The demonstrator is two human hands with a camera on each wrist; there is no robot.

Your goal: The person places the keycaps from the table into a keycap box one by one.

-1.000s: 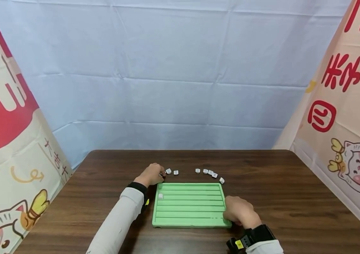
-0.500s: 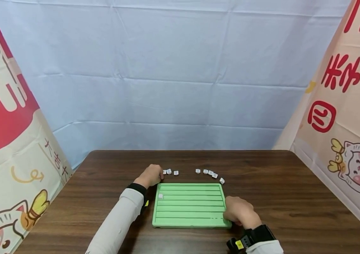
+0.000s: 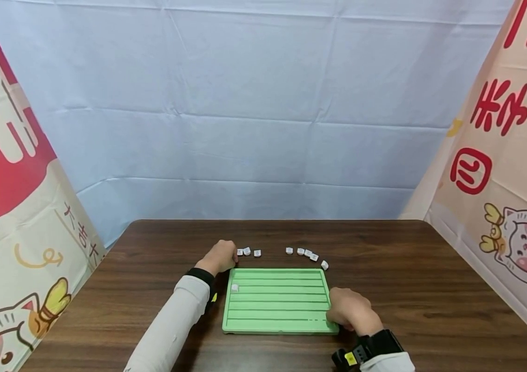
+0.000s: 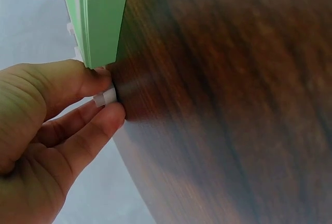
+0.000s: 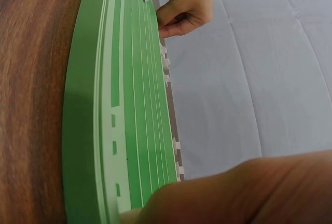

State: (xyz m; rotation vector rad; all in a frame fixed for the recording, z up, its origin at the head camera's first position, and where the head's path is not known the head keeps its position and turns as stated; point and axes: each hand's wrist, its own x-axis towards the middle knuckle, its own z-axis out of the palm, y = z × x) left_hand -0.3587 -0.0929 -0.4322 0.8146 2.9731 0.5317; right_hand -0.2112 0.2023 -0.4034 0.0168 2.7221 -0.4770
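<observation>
The left hand (image 3: pixel 219 256) pinches a small white square tile (image 4: pixel 105 98) between thumb and forefinger, just past the far left corner of the flat green grooved plastic tray (image 3: pixel 276 299) — its long axis runs left to right. The right hand (image 3: pixel 351 309), fingers curled, rests on the tray's near right corner. All sits on a dark wooden table (image 3: pixel 431 289), with more white tiles (image 3: pixel 307 253) beyond the tray.

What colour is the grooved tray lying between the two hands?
Light green tray; the head view shows it best.

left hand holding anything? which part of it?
Yes: the left hand pinches a small white tile by its sides, thumb and forefinger, on the table beside the green tray corner.
</observation>
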